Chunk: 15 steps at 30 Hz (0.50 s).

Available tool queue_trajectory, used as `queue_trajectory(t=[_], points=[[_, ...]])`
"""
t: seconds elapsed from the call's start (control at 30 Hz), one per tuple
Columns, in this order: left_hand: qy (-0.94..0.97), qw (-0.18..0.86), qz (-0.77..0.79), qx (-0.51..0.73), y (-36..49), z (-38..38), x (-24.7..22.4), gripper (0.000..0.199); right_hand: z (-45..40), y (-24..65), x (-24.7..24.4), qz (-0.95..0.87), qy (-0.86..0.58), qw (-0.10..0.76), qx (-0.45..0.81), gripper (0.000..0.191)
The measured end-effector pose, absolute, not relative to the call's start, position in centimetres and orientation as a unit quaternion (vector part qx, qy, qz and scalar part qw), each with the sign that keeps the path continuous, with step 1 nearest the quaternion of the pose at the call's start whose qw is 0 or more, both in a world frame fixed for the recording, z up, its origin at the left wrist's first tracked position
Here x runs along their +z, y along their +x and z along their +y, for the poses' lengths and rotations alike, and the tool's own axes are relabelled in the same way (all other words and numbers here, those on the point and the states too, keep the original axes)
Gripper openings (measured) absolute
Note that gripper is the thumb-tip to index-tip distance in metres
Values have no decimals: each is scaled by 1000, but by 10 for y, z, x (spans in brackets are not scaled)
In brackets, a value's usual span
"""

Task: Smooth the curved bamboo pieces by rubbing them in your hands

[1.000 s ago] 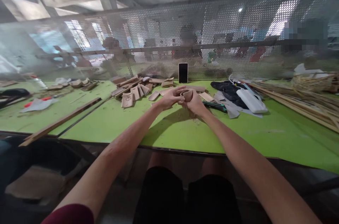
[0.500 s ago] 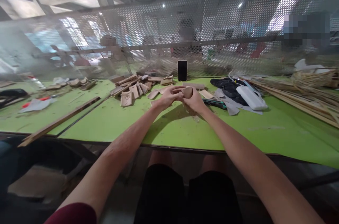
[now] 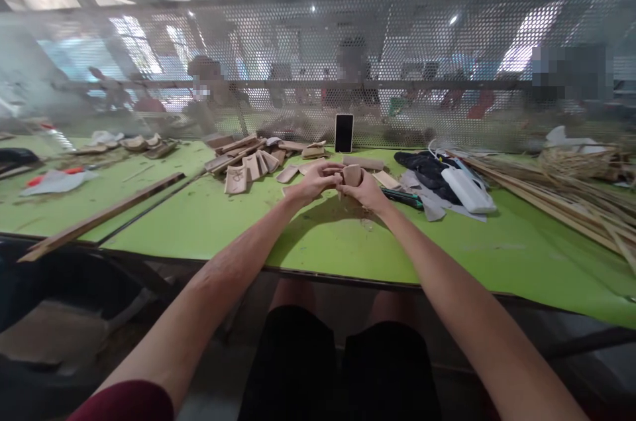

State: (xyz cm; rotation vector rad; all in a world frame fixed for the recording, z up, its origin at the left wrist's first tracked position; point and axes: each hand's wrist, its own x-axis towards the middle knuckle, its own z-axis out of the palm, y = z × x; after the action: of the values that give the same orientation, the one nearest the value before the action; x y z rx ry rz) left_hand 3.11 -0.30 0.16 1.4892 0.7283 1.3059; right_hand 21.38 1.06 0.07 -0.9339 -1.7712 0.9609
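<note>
Over the middle of the green table (image 3: 348, 248), both hands meet around a small curved piece of bamboo (image 3: 352, 174). My right hand (image 3: 368, 192) grips it from the right, fingers closed. From the left, my left hand (image 3: 318, 182) is closed at the same piece, its fingertips touching the left edge. Whether a smaller bit sits between those fingertips I cannot make out. Behind the hands lie several loose bamboo pieces (image 3: 236, 180) in a pile. A green and black utility knife (image 3: 403, 198) rests just right of my right hand.
A phone (image 3: 344, 133) stands upright before a perforated metal screen (image 3: 298, 63). To the right are a black glove-like cloth (image 3: 427, 172), a white power bank-like block (image 3: 468, 189) and long bamboo strips (image 3: 546, 199). A wooden strip (image 3: 104, 215) overhangs the left front edge. People sit beyond the screen.
The bamboo piece is tilted more upright between my hands. The view has turned and levelled slightly; other things lie as before.
</note>
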Motion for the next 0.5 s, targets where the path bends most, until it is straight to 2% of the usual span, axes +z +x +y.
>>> queue_trajectory(t=[0.17,0.5], points=[[644,446,316,535,31,-8,5,49,6,210,2,-704,-377,458,391,66],[654,415,319,546,32,-8,5,39,5,204,-3,-672,-346,490,434,69]])
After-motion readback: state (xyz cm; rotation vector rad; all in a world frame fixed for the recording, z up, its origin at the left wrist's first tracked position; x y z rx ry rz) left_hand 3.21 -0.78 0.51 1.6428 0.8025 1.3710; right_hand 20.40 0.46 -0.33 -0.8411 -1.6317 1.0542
